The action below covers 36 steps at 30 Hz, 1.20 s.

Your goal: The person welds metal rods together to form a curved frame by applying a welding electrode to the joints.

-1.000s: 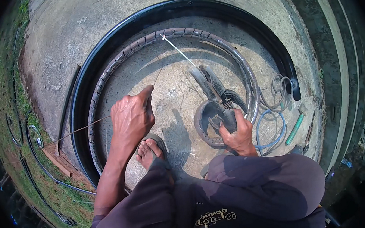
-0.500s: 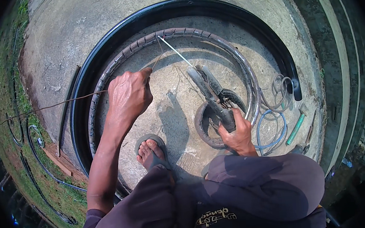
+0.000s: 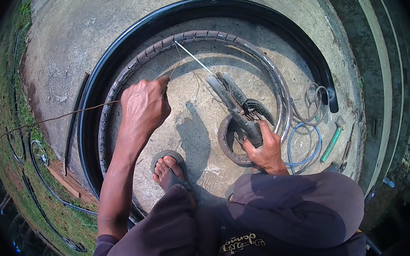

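Observation:
My left hand [image 3: 144,105] is closed on a thin rusty wire [image 3: 55,117] that trails off to the left over the grass. The wire runs toward a grey ribbed rubber strip [image 3: 179,39] bent into an arc on the concrete. My right hand [image 3: 264,148] grips the handles of long pliers [image 3: 232,102], whose jaws point up-left to a bright straight wire [image 3: 193,57] that reaches the strip. Under the pliers lies a small rubber ring [image 3: 228,145]. A large black tyre arc [image 3: 215,9] surrounds the strip.
My sandalled foot [image 3: 167,169] rests on the round concrete slab [image 3: 63,38]. Blue and grey wire coils [image 3: 307,139], a green-handled tool [image 3: 332,142] and other tools lie right. Grass with more rubber strips [image 3: 40,179] borders the left. A concrete kerb [image 3: 376,42] runs right.
My left hand has moved up and to the right, pulling the rusty wire along toward the ribbed strip. My right hand and the pliers have stayed in place.

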Motion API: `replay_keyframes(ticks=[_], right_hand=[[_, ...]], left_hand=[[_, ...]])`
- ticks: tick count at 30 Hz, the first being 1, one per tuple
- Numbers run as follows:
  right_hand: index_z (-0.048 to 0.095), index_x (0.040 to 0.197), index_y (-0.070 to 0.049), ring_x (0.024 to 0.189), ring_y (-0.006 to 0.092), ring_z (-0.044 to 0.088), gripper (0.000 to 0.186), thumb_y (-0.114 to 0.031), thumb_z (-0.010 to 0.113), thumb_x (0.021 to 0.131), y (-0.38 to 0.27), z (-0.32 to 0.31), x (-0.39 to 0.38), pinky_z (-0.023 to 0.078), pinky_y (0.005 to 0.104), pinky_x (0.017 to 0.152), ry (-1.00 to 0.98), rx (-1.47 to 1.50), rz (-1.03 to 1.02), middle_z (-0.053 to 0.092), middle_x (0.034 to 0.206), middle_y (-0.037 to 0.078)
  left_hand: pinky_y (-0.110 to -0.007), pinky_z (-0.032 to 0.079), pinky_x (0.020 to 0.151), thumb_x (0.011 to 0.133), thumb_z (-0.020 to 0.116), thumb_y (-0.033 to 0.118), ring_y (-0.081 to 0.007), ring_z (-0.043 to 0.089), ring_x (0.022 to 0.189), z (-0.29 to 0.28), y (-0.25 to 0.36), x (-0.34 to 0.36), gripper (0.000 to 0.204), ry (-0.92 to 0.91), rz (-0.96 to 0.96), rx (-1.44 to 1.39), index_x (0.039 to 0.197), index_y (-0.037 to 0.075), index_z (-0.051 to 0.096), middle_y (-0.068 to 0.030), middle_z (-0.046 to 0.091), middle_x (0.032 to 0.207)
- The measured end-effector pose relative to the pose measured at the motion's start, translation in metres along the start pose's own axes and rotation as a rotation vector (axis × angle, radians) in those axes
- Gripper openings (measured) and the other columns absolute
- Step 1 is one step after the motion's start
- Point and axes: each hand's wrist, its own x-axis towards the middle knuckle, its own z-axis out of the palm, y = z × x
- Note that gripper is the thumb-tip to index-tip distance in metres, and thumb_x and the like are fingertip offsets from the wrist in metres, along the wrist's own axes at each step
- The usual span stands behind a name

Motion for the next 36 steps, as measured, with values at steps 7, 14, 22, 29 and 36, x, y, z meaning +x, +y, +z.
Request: replay_keyframes(ticks=[7, 14, 22, 29, 36], right_hand=[[0.056, 0.109, 0.002, 0.066, 0.0364, 0.071, 0.039, -0.004, 0.072, 0.074, 0.000, 0.002, 0.001, 0.054, 0.0402, 0.057, 0.012, -0.011, -0.033, 0.066, 0.075, 0.018], [0.056, 0.109, 0.002, 0.067, 0.0382, 0.071, 0.039, -0.005, 0.072, 0.075, 0.002, 0.003, 0.001, 0.054, 0.0409, 0.058, 0.010, 0.007, -0.012, 0.066, 0.076, 0.019], [0.056, 0.109, 0.003, 0.065, 0.0377, 0.070, 0.039, -0.004, 0.070, 0.074, -0.001, 0.003, 0.003, 0.053, 0.0419, 0.057, 0.005, -0.003, -0.031, 0.065, 0.074, 0.019], [0.056, 0.108, 0.003, 0.066, 0.0373, 0.070, 0.038, -0.004, 0.071, 0.074, 0.001, 0.005, 0.003, 0.053, 0.0418, 0.058, -0.006, -0.001, -0.023, 0.065, 0.076, 0.019], [0.054, 0.109, 0.003, 0.054, 0.0257, 0.064, 0.033, -0.002, 0.068, 0.079, -0.011, -0.011, 0.008, 0.049, 0.0374, 0.049, -0.210, 0.676, 0.399, 0.062, 0.072, 0.013]], left_hand=[[-0.048, 0.051, 0.064, 0.089, 0.060, 0.010, -0.0400, 0.067, 0.069, 0.001, -0.001, 0.001, 0.025, 0.000, 0.005, 0.008, 0.109, 0.009, 0.074, -0.0248, 0.065, 0.072], [-0.048, 0.051, 0.064, 0.089, 0.060, 0.011, -0.0402, 0.067, 0.069, 0.002, 0.000, 0.002, 0.024, -0.002, 0.001, -0.017, 0.108, 0.009, 0.074, -0.0248, 0.065, 0.071], [-0.049, 0.051, 0.063, 0.088, 0.061, 0.012, -0.0417, 0.066, 0.069, 0.002, -0.002, 0.000, 0.021, -0.001, 0.006, -0.024, 0.104, 0.009, 0.073, -0.0259, 0.064, 0.071], [-0.049, 0.052, 0.064, 0.087, 0.061, 0.013, -0.0416, 0.067, 0.069, 0.002, -0.002, 0.001, 0.026, -0.003, 0.002, -0.022, 0.108, 0.008, 0.074, -0.0266, 0.065, 0.072], [-0.048, 0.052, 0.064, 0.085, 0.061, 0.011, -0.0412, 0.067, 0.070, -0.003, -0.002, 0.004, 0.025, -0.016, 0.008, -0.014, 0.106, 0.008, 0.075, -0.0264, 0.065, 0.073]])
